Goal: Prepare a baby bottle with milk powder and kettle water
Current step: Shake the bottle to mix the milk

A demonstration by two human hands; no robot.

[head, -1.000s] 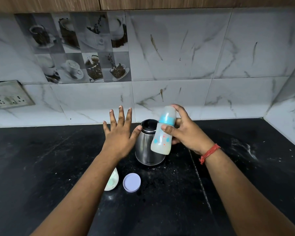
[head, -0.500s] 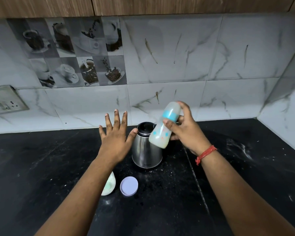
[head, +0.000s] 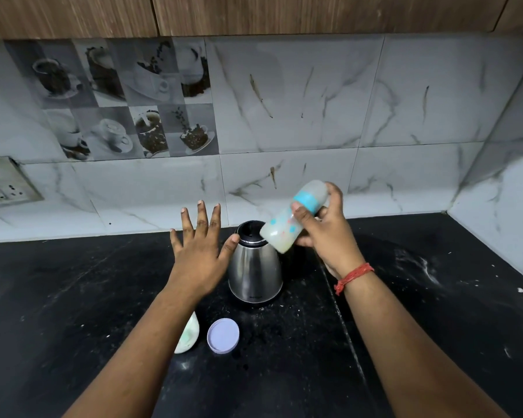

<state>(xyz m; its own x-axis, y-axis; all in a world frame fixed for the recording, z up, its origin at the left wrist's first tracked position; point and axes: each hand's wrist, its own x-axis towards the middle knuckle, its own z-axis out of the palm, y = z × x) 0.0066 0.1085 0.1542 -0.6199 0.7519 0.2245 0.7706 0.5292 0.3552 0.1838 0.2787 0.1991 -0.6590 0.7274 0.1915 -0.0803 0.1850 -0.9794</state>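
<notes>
My right hand grips the baby bottle, tilted above the steel kettle. Left hand hovers just left of it, all 5 fingers spread, holding nothing.

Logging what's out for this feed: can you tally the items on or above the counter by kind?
Steel kettle: 1
Baby bottle with blue collar, held tilted in right hand: 1
Round lilac lid: 1
Pale green-white container, partly hidden: 1
Total: 4

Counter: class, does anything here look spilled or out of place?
Yes. White powder specks lie scattered on the black counter around the kettle, with smears at the right. A loose lid lies flat near a container mostly hidden under the left arm.
</notes>
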